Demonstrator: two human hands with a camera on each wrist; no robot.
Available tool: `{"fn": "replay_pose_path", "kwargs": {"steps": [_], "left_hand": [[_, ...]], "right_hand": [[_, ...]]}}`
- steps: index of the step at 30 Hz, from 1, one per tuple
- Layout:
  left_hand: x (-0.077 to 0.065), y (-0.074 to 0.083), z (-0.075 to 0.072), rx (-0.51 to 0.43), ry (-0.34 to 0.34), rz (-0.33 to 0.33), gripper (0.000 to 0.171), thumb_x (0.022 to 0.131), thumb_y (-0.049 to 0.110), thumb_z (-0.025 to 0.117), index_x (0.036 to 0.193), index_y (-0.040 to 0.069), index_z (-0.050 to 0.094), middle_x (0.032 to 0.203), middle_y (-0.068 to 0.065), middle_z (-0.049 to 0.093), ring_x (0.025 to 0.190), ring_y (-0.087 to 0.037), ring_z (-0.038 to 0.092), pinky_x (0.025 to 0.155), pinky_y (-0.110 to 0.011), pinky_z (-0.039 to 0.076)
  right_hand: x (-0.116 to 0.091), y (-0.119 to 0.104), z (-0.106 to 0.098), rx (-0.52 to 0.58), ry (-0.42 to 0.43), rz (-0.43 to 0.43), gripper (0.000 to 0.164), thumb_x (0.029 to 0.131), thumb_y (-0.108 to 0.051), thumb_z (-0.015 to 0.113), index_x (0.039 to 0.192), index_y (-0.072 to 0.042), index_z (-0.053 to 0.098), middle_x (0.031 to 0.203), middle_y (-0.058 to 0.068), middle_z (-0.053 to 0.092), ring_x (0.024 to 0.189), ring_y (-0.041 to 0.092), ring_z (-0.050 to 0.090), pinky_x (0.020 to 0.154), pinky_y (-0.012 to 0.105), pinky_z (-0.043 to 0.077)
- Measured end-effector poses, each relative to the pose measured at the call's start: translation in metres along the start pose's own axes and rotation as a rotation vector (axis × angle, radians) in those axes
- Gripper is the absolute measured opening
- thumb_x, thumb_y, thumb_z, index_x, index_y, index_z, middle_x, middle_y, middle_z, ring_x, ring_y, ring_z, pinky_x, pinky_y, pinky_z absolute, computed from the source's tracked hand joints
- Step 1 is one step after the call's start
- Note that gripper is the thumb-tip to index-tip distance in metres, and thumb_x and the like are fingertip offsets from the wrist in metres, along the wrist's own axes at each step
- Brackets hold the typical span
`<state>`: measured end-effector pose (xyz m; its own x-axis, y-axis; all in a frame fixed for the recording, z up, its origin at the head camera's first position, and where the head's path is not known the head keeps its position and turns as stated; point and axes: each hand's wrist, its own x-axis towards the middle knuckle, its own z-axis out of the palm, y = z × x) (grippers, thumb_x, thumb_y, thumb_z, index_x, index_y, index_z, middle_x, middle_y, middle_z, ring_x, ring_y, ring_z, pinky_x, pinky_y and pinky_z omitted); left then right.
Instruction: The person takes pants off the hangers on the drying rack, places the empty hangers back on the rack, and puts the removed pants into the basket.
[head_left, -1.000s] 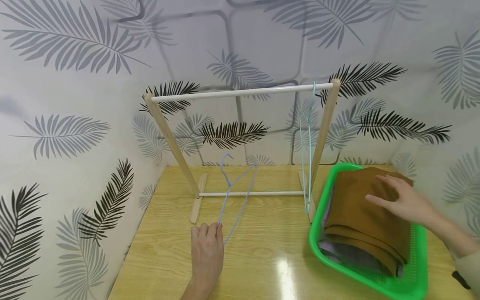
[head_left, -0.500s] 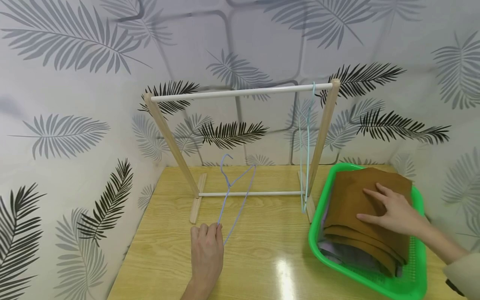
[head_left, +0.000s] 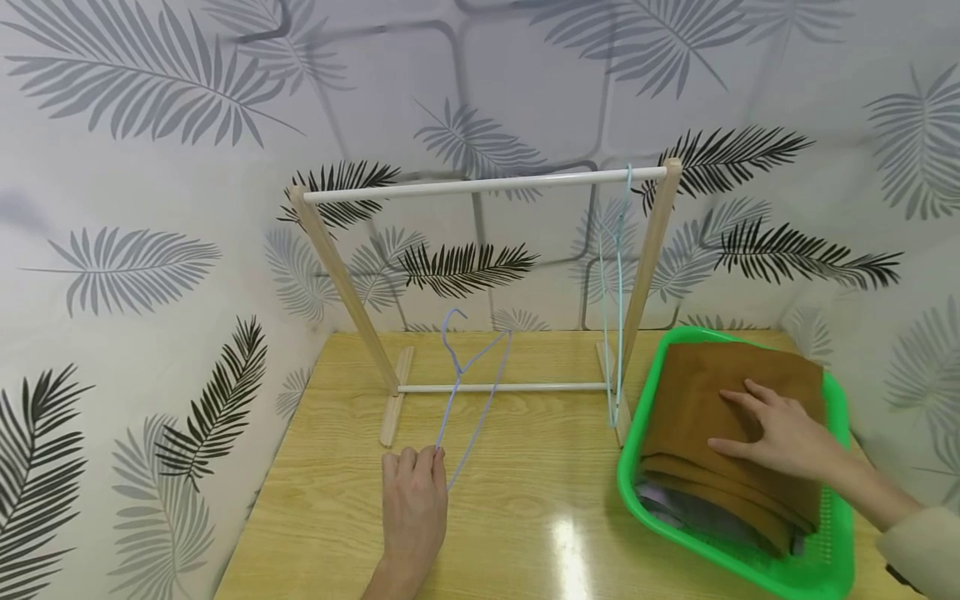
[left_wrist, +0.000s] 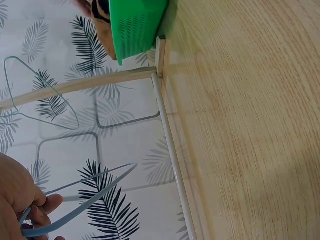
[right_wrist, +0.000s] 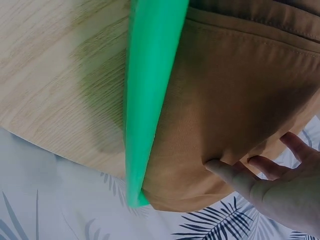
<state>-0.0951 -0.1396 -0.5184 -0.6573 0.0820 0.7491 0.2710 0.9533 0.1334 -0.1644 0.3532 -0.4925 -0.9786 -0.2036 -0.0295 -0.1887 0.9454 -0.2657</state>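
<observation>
A thin blue-violet clothes hanger (head_left: 448, 412) is gripped in my left hand (head_left: 415, 504), hook pointing away from me, above the table. In the left wrist view, the curled fingers and thumb of my left hand (left_wrist: 25, 205) hold the hanger (left_wrist: 82, 207). My right hand (head_left: 787, 433) rests on a folded brown garment (head_left: 697, 400), thumb and fingers spread. In the right wrist view, the fingertips of my right hand (right_wrist: 272, 182) touch the brown garment (right_wrist: 230, 95), denting it slightly. Beneath it lies grey-purple cloth (head_left: 690, 506), mostly hidden.
The green basket (head_left: 637, 492) holding the garments stands on the right of the wooden table (head_left: 510, 517). A wooden rack with a white rail (head_left: 480, 185) stands at the back. A pale turquoise hanger (head_left: 619, 292) hangs at its right end. Leaf-patterned covering (head_left: 135, 267) lies behind.
My right hand has come down to the left onto the brown garment, which has shifted slightly left and toward me. My left hand and its hanger have stayed put.
</observation>
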Motion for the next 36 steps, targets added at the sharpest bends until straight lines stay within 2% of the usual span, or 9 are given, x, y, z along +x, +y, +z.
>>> {"fn": "replay_pose_path", "kwargs": {"steps": [6,16,24,26,32,36], "left_hand": [[0.000,0.001,0.001,-0.005,-0.001,0.003,0.011,0.085,0.001,0.080,0.080,-0.001,0.071,0.060,0.001,0.047,0.065,-0.010,0.029,0.064,-0.023,0.029],[0.000,0.003,0.000,-0.022,-0.008,-0.023,0.011,0.085,0.001,0.080,0.080,-0.001,0.071,0.061,0.001,0.047,0.066,-0.010,0.029,0.064,-0.023,0.028],[-0.002,0.003,0.000,-0.042,-0.014,-0.038,0.010,0.085,0.000,0.081,0.081,-0.001,0.071,0.061,0.002,0.047,0.067,-0.009,0.028,0.063,-0.022,0.027],[-0.002,0.003,0.000,-0.042,-0.017,-0.040,0.010,0.086,0.000,0.080,0.081,-0.001,0.071,0.061,0.001,0.047,0.068,-0.009,0.028,0.063,-0.022,0.027],[-0.001,0.003,-0.001,-0.040,-0.023,-0.047,0.010,0.086,0.001,0.080,0.082,-0.001,0.071,0.062,0.001,0.047,0.068,-0.009,0.028,0.063,-0.021,0.028],[0.000,0.004,-0.001,-0.036,-0.021,-0.038,0.011,0.085,0.001,0.081,0.081,-0.002,0.071,0.061,0.001,0.048,0.068,-0.009,0.028,0.063,-0.021,0.028]], "right_hand": [[-0.001,-0.001,0.003,-0.020,0.008,-0.010,0.092,0.085,-0.067,0.077,0.145,-0.001,0.058,0.155,0.044,0.039,0.125,0.079,0.042,0.082,0.081,0.049],[0.001,0.004,0.019,-0.036,-0.028,-0.009,0.093,0.085,-0.069,0.076,0.146,-0.001,0.058,0.154,0.044,0.042,0.125,0.078,0.044,0.076,0.081,0.050],[0.003,0.006,0.032,-0.053,-0.089,-0.029,0.098,0.083,-0.068,0.077,0.145,0.004,0.056,0.144,0.043,0.052,0.119,0.070,0.055,0.080,0.074,0.054],[0.003,0.005,0.034,-0.058,-0.088,-0.039,0.099,0.083,-0.068,0.077,0.144,0.006,0.056,0.143,0.044,0.053,0.118,0.068,0.057,0.080,0.073,0.055],[0.004,0.004,0.039,-0.070,-0.076,-0.058,0.099,0.083,-0.069,0.077,0.144,0.007,0.056,0.144,0.042,0.055,0.124,0.063,0.058,0.094,0.074,0.051],[0.005,0.007,0.040,-0.079,-0.066,-0.067,0.098,0.083,-0.069,0.076,0.144,0.006,0.057,0.143,0.041,0.056,0.123,0.062,0.059,0.096,0.074,0.050]]}}
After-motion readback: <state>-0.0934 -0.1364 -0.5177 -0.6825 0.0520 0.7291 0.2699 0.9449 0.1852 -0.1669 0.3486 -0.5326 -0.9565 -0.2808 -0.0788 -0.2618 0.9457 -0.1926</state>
